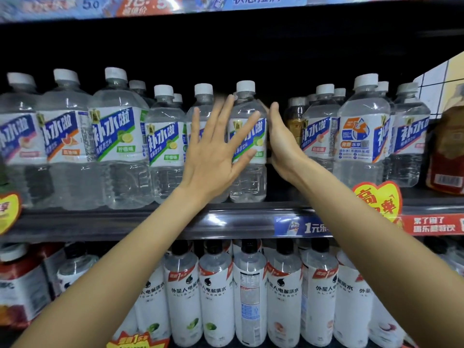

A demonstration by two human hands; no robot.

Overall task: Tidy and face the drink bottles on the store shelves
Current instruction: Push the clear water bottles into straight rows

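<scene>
Clear drink bottles with white caps and blue labels fill the middle shelf (226,219). One lime-label bottle (247,177) stands at the centre front, label facing out. My left hand (213,151) is spread flat in front of it, fingertips lying across its label, the palm covering a second bottle (203,101) just to the left. My right hand (283,144) is pressed edge-on against the lime bottle's right side, thumb pointing up; its fingertips are hidden behind the bottle. Neither hand is wrapped round anything.
An amber bottle (295,121) stands just right of my right hand, and a red-label bottle (447,151) at the far right. Below is a row of white bottles (216,292), one of which (249,292) has its back label facing out. A red heart tag (376,199) hangs on the shelf edge.
</scene>
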